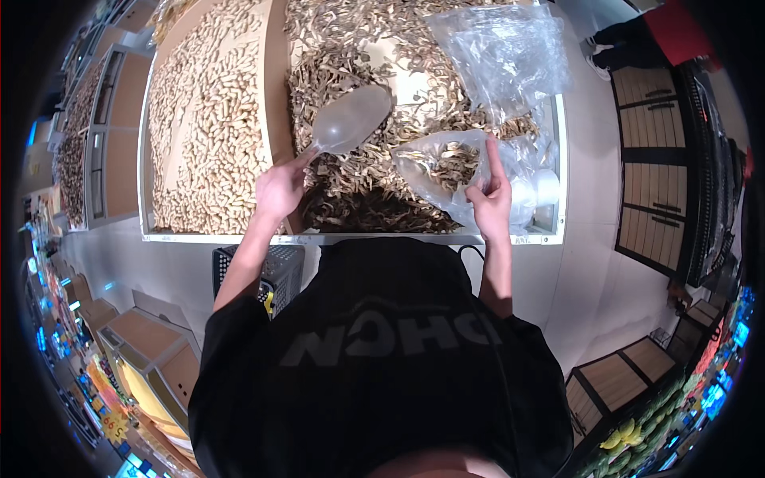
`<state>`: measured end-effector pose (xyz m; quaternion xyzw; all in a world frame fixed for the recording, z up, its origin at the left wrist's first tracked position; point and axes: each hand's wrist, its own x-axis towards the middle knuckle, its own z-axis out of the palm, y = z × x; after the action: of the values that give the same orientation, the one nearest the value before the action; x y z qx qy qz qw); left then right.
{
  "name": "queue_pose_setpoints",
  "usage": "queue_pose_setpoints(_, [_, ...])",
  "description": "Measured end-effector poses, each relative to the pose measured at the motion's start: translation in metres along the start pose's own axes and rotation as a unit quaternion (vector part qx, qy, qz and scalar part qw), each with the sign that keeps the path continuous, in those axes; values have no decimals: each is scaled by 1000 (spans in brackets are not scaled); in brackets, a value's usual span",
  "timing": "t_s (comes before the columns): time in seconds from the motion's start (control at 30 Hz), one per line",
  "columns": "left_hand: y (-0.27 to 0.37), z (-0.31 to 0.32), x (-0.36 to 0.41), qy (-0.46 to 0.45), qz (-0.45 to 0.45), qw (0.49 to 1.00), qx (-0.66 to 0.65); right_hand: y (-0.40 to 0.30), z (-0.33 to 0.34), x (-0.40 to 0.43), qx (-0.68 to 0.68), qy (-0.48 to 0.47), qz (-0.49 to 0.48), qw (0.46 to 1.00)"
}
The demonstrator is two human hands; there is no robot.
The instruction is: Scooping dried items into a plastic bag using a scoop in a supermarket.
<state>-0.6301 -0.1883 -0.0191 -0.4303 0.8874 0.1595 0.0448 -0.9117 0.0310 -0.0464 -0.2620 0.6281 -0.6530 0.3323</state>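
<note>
My left hand (280, 190) grips the handle of a translucent plastic scoop (352, 118). The scoop is over the brown dried pieces, perhaps dried mushrooms (334, 185), in the right part of the display bin; whether it touches them I cannot tell. My right hand (493, 200) holds the rim of a clear plastic bag (427, 184), thumb and index finger on it. The bag's mouth gapes toward the scoop, and some of the dried pieces show inside. More clear bags (508, 60) lie farther back on the right.
Peanuts in the shell (224, 131) fill the left part, behind a wooden divider (276, 83). A white-metal edge (352, 239) runs along the bin's front. A grey perforated basket (281, 263) stands below it. A person in a red top (681, 30) is at the far right, near wooden cabinets (651, 185).
</note>
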Motion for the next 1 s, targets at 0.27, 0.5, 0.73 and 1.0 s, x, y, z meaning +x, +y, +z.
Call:
queue_pose_setpoints(0.27, [-29, -2, -106, -178, -294, 688, -639, -3, 4, 3, 8, -6, 14, 1000])
queue_pose_setpoints(0.5, [-43, 98, -143, -199, -313, 279, -886, -9, 10, 7, 8, -4, 18, 1000])
queue_pose_setpoints(0.73, [-4, 134, -67, -156, -145, 83, -973, -8, 13, 5, 12, -22, 22, 999])
queue_pose_setpoints(1.0, [20, 100, -33, -122, -254, 495, -822, -12, 13, 2, -1, -24, 14, 1000])
